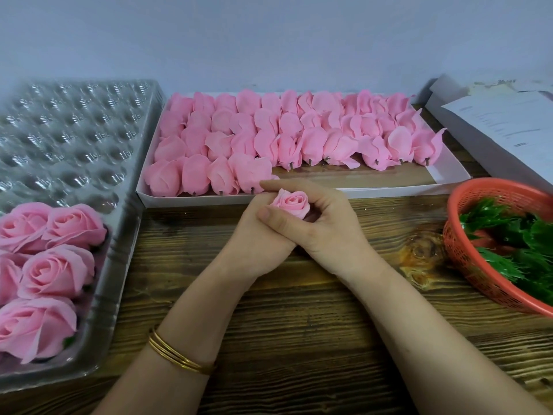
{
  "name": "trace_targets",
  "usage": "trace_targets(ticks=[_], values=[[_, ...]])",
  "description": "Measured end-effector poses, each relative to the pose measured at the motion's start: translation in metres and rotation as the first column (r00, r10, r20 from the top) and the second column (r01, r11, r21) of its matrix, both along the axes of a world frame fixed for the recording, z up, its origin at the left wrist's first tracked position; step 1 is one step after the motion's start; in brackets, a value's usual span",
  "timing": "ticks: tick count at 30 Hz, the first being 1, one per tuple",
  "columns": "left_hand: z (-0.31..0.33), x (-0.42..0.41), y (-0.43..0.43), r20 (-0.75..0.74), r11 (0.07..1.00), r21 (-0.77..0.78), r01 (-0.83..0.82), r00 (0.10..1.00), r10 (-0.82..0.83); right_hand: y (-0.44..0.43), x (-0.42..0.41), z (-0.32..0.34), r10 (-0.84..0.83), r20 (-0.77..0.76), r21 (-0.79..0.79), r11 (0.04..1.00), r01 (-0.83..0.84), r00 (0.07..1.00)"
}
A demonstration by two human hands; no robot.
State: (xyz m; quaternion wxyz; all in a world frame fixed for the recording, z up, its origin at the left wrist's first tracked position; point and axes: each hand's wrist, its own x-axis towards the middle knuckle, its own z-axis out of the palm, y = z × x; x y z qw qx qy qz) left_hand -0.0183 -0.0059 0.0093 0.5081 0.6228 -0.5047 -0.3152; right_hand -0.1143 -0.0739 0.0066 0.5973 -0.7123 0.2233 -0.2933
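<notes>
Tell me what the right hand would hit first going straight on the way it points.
Probably the nearest bud in the white box: the right hand points up-left over the rose, though depth is unclear.

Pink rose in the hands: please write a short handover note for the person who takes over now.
Hands: left hand and right hand both grip the pink rose above the wooden table.
Done: several opened roses sit in the clear tray.
Left: probably finish this rose, then the many buds in the white box.
Green leaves lie in the red basket.
</notes>
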Motion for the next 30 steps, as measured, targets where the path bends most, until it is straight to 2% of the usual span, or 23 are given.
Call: trace_targets(ticks=[4, 9, 11, 13, 15, 20, 30], values=[[-0.002, 0.001, -0.001, -0.055, 1.0, 0.002, 0.03, 0.998, -0.03, -0.005, -0.003, 0.001, 0.075, -0.053, 0.031, 0.997, -0.073, 0.996], [-0.002, 0.004, 0.003, -0.138, 0.995, -0.021, 0.098, 0.985, -0.1, -0.012, -0.009, 0.003, 0.16, -0.008, 0.108, 0.981, -0.159, 0.987], [-0.002, 0.005, 0.003, -0.195, 0.993, -0.003, 0.122, 0.973, -0.12, -0.018, -0.013, 0.006, 0.215, 0.059, 0.228, 0.948, -0.223, 0.975], [-0.002, 0.006, 0.003, -0.27, 0.988, -0.007, 0.157, 0.951, -0.153, -0.023, -0.018, 0.01, 0.254, 0.2, 0.369, 0.875, -0.313, 0.946], [-0.004, 0.006, 0.002, -0.322, 0.98, -0.012, 0.199, 0.927, -0.192, -0.026, -0.02, 0.014, 0.239, 0.321, 0.439, 0.82, -0.368, 0.916], [-0.007, 0.006, 0.001, -0.321, 0.956, 0.023, 0.292, 0.908, -0.27, -0.024, -0.018, 0.018, 0.219, 0.356, 0.43, 0.825, -0.367, 0.908], [-0.007, 0.003, 0.003, -0.319, 0.937, 0.024, 0.35, 0.891, -0.324, -0.017, -0.015, 0.017, 0.284, 0.246, 0.326, 0.876, -0.355, 0.927]])
